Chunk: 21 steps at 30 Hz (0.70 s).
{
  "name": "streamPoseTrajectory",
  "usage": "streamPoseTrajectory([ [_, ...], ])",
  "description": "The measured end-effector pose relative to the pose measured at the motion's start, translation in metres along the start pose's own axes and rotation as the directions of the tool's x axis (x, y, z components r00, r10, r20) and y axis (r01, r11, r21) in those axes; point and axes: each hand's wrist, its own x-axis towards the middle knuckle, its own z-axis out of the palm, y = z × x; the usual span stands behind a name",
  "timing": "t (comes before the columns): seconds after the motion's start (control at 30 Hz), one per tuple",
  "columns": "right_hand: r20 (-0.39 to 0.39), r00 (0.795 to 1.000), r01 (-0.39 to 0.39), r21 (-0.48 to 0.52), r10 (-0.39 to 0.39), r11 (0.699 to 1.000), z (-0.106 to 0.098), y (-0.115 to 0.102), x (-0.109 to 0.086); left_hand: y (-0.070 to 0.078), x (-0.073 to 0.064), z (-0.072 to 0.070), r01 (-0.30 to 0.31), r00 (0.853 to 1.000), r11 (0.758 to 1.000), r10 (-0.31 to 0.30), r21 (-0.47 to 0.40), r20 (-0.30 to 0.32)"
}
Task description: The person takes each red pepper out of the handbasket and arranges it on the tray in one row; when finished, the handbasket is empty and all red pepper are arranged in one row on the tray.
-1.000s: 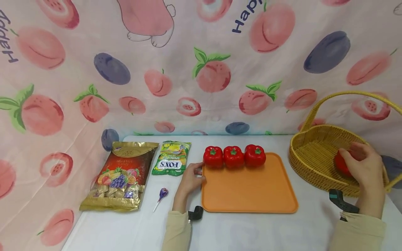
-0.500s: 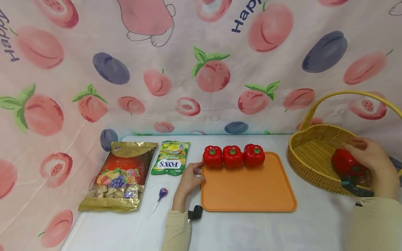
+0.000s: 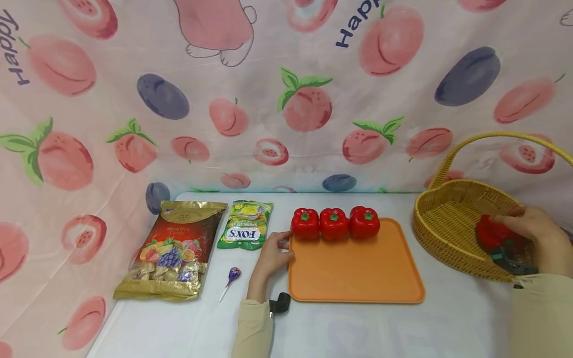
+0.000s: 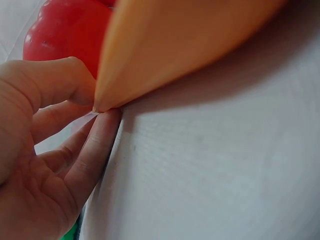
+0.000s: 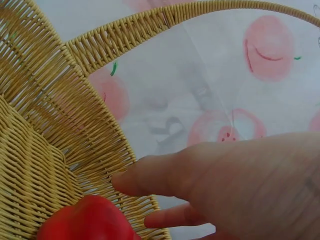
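My left hand point(image 3: 270, 253) is at the left edge of an orange tray point(image 3: 353, 278); in the left wrist view its thumb and fingers pinch the tray's rim point(image 4: 112, 82). Three shiny red bell peppers point(image 3: 334, 223) stand in a row along the tray's far side, green stems up. My right hand point(image 3: 534, 228) reaches into a yellow wicker basket point(image 3: 436, 238), over another red bell pepper point(image 3: 494, 233) inside. In the right wrist view, the loosely extended fingers point(image 5: 165, 175) are just above that pepper point(image 5: 95, 220), not wrapped round it.
Left of the tray lie a green FOX'S candy bag point(image 3: 245, 226), a lollipop point(image 3: 231, 279) and a large red-and-gold candy bag point(image 3: 174, 251). The basket's tall handle point(image 3: 488, 135) arches over it. A fruit-print cloth point(image 3: 250, 164) hangs behind the white table.
My right hand has moved right and slightly down, and the pepper in the basket has tipped over, uncovering more of it. The left hand keeps its place at the tray.
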Motion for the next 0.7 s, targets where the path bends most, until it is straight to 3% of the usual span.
streamPoseTrajectory([
  [0.13,0.025,0.999,-0.047,0.037,0.046,0.998,-0.001,0.002,0.005,-0.001,0.001,0.001,-0.01,1.0,1.0,0.01,-0.005,-0.003],
  [0.27,0.006,0.995,-0.098,-0.001,0.098,0.995,0.0,0.004,0.009,-0.002,0.001,0.001,-0.014,1.0,1.0,0.014,-0.005,-0.007],
  [0.5,-0.072,0.996,-0.065,-0.129,0.056,0.989,0.0,0.016,0.025,-0.002,0.0,0.0,-0.017,1.0,1.0,0.017,-0.005,-0.007],
  [0.57,-0.109,0.993,-0.06,-0.14,0.045,0.988,0.002,0.022,0.031,-0.001,0.0,0.0,-0.01,1.0,1.0,0.01,-0.008,-0.005],
  [0.7,-0.106,0.993,-0.068,-0.09,0.058,0.994,0.004,0.024,0.031,-0.001,0.0,0.0,-0.008,1.0,1.0,0.008,-0.011,-0.006],
])
